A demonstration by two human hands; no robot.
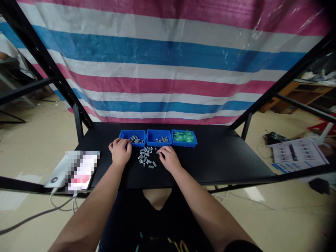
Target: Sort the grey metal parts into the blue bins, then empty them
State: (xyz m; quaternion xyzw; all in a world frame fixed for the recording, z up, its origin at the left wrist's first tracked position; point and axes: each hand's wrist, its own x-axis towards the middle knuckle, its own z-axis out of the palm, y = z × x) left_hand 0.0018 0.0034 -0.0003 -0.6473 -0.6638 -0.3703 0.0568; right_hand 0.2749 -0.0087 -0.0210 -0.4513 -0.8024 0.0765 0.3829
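two bare hands at a loose heap of metal pieces (145, 159), three blue bins behind.
heap lies on the black table (217, 161), between the hands: grey cylinders mixed with smaller shiny bits. left hand (120, 150) at the near left corner of the left bin (139, 144), fingers curled over its edge; cannot tell if anything is gripped. right hand (169, 159) just right of the heap, fingers bent, thumb and fingertips drawn together at a small grey piece (157, 152); firm hold or mere touch, cannot tell. left bin contains grey cylinders; middle bin (159, 144), small shiny metal parts; right bin (185, 144), green clear-looking material (184, 135). bins side by side in a row. striped sheet (162, 85) hangs behind table.
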